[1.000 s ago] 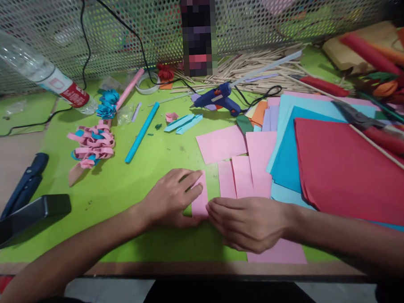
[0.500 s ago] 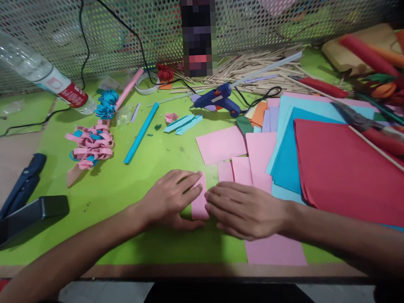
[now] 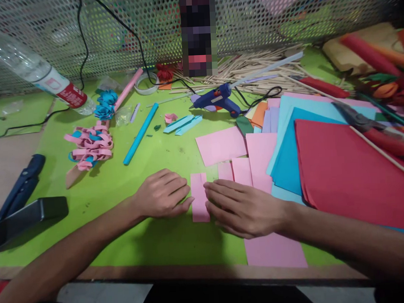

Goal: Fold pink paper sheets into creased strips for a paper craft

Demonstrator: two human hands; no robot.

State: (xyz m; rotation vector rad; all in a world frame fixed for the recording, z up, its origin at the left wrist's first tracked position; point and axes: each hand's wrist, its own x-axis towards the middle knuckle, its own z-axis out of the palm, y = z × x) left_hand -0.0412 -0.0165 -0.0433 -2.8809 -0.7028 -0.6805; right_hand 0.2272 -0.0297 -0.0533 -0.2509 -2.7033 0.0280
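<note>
A narrow folded strip of pink paper (image 3: 200, 205) lies upright in front of me on the green tabletop. My left hand (image 3: 164, 192) is at its left edge, fingers curled in and thumb tip at the paper; I see nothing in it. Stretched out flat, my right hand (image 3: 244, 207) rests with its fingertips on the strip's right edge. Under and behind that hand are more pink paper pieces (image 3: 222, 145), some partly covered by it.
Right of my hands lies a stack of red sheets (image 3: 353, 176) over blue ones, with pliers (image 3: 371, 130) on top. A blue glue gun (image 3: 216, 99) sits farther back. On the left are a pink paper chain (image 3: 93, 147), a stapler (image 3: 22, 186) and a plastic bottle (image 3: 48, 75).
My left hand has drawn back to the left off the pink strip and its fingers have curled in, uncovering the strip. My right hand has barely moved.
</note>
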